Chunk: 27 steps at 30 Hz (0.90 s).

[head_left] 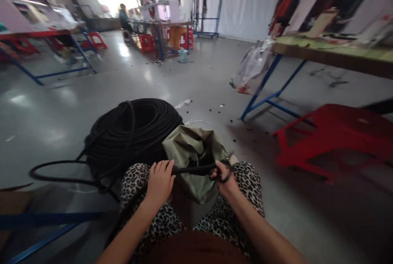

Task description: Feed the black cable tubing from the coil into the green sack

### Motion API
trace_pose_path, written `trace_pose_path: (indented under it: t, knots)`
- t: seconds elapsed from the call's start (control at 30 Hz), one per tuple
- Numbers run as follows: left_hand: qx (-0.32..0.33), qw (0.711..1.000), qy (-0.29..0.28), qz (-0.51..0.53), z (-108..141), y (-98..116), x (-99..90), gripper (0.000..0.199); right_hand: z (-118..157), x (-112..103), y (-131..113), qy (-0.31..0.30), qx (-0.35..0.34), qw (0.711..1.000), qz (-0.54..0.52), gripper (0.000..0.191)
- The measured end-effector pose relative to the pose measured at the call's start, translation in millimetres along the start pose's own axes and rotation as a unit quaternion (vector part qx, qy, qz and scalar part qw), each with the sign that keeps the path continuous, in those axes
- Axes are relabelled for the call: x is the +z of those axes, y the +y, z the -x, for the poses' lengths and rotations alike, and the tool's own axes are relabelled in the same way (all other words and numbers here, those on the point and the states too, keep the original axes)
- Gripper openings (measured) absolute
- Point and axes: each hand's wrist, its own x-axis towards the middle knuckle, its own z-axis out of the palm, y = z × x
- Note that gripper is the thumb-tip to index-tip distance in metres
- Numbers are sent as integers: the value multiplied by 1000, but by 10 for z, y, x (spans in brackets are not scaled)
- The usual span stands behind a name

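My left hand (161, 180) is closed over a thick black cord (193, 170) that spans the space between my knees. My right hand (224, 177) is closed on a pair of scissors (226, 176) with dark handles, their blades pointing up and away. It also meets the cord's right end; whether its fingers pinch the cord is too small to tell. Below and behind the cord, an olive-green bag (199, 190) stands with its mouth gaping, dark inside. A big coil of the same black cord (132, 133) lies on the floor to the left, one loop sticking out.
A red plastic stool (340, 133) is close on the right, beneath a worktable (334, 53) with blue legs and hanging fabrics. Blue metal bars (49, 223) cross the lower left. Small black bits and white string (184, 103) litter the floor. Farther off, people sit at tables.
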Motion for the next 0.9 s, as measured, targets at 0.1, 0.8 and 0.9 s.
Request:
trace_pose_path:
  t: [0.1, 0.8, 0.9]
  knots:
    - [46, 996, -3, 71, -61, 293, 163, 41, 80, 104, 123, -30, -26, 996, 81, 48]
    - [-28, 987, -49, 148, -224, 358, 275, 33, 333, -213, 93, -201, 31, 873, 444, 54]
    - [-12, 991, -47, 123, -229, 367, 307, 34, 378, -201, 89, -244, 38, 852, 462, 53]
